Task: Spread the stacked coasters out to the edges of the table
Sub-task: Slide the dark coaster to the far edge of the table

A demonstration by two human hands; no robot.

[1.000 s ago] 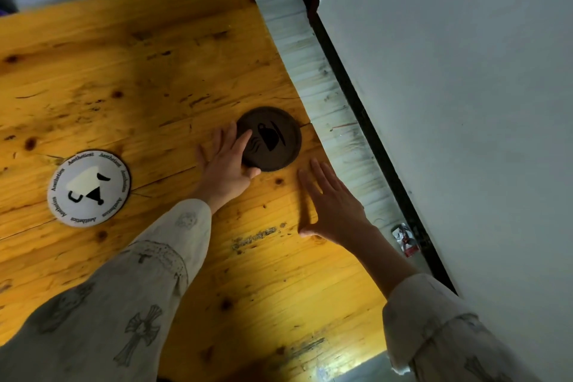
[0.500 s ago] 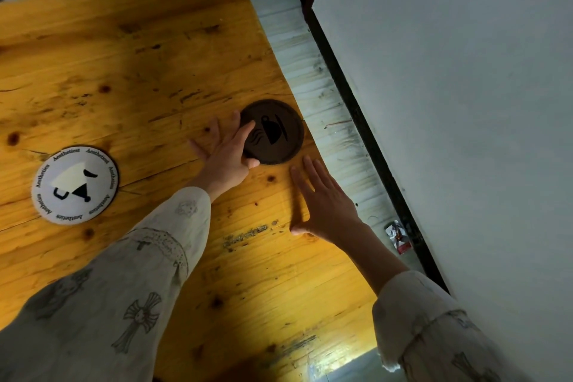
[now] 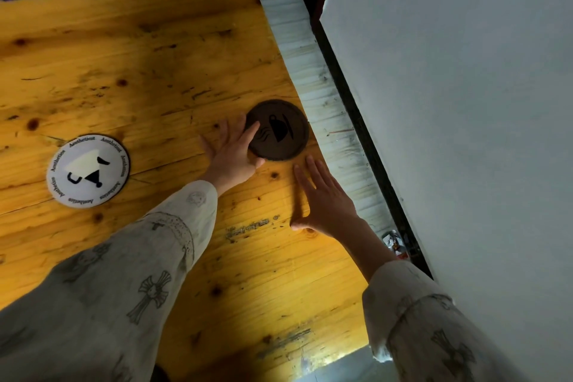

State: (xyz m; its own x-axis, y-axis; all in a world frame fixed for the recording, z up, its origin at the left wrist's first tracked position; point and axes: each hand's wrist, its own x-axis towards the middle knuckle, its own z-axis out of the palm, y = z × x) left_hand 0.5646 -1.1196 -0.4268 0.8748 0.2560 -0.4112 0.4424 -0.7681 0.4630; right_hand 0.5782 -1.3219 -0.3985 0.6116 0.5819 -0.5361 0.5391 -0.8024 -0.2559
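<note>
The dark coaster (image 3: 279, 130) with the coffee cup picture on it sits flat on the wooden surface (image 3: 130, 71), right up against its right-hand edge, just beside the pale strip that runs along there. It looks thin, flat and light, probably a leathery or rubbery disc with a stitched-looking rim, so I'd guess it bends a bit and won't break if it drops. Something that low has no side to pinch, so honestly the easy way is to press down on top and slide it, or catch the rim with a fingernail if you need it up. The left hand (image 3: 231, 155) is doing roughly that: its grip is spread flat, nothing clamped, with a fingertip laid on the near-left part of the coaster and the thumb touching its rim. The right hand (image 3: 325, 198) lies flat and spread on the wood just below the coaster, apart from it and holding nothing. Well off to the left there's a white coaster (image 3: 88, 170) with lettering round the rim, lying flat by itself.
</note>
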